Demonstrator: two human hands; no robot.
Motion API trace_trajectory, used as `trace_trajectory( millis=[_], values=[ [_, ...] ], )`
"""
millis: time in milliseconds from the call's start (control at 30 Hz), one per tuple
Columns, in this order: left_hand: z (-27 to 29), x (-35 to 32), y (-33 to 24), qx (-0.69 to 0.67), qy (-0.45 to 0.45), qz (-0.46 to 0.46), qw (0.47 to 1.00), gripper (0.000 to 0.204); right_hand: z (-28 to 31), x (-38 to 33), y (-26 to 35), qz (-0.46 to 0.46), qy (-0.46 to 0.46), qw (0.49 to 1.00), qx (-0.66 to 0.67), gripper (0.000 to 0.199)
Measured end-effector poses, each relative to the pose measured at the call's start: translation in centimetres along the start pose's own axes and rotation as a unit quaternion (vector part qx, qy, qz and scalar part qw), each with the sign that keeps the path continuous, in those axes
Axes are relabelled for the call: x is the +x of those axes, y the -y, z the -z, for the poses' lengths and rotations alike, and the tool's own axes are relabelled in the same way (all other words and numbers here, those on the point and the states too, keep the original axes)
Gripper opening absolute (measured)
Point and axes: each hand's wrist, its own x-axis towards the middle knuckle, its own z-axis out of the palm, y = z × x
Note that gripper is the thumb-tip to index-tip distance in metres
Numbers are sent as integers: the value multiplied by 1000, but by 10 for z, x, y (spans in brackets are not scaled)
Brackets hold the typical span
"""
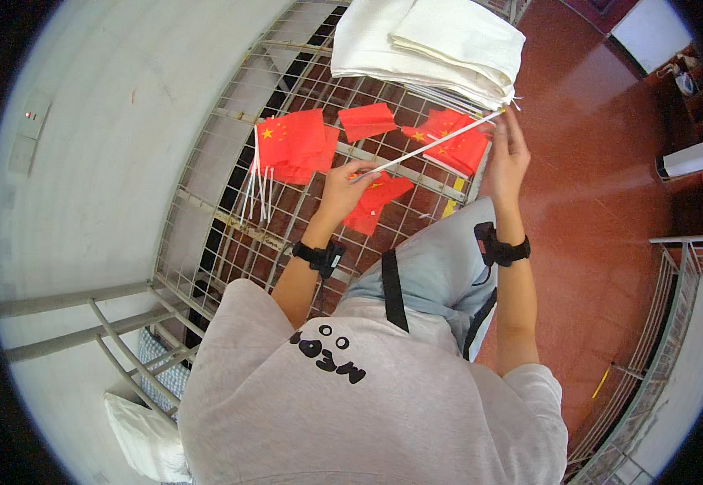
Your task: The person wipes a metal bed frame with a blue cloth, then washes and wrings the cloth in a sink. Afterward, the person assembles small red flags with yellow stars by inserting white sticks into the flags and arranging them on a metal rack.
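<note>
A thin white flag stick [432,148] slants up to the right between my two hands. My left hand [340,196] is closed around its lower end. At its upper end, which has a small yellow tip, the fingers of my right hand [510,153] pinch the stick. Just below my left hand is a red flag [377,202]; whether it is fixed to this stick I cannot tell. To the left lies a stack of red flags on white sticks [291,145]. A loose red flag piece [368,121] lies behind the stick, and more red flags [456,141] lie beside my right hand.
Everything lies on a metal mesh bed frame [230,162]. A folded white cloth pile [440,48] sits at its far end, with several thin sticks by its near edge. A wall [109,162] runs along the left; red floor [578,202] lies to the right.
</note>
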Motion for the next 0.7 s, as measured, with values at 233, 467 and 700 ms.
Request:
trace_trajectory(
  millis=[233, 467, 700],
  values=[
    [-13, 20, -6, -17, -21, -66, 997, 18, -37, -46, -16, 36, 173, 978, -114, 36],
    [-17, 27, -4, -30, -35, -84, 995, 40, -64, -60, -16, 19, 283, 947, -149, 36],
    [-12, 23, 1, -52, 29, -16, 998, 29, -64, -52, -22, 6, 188, 967, -170, 34]
  ],
)
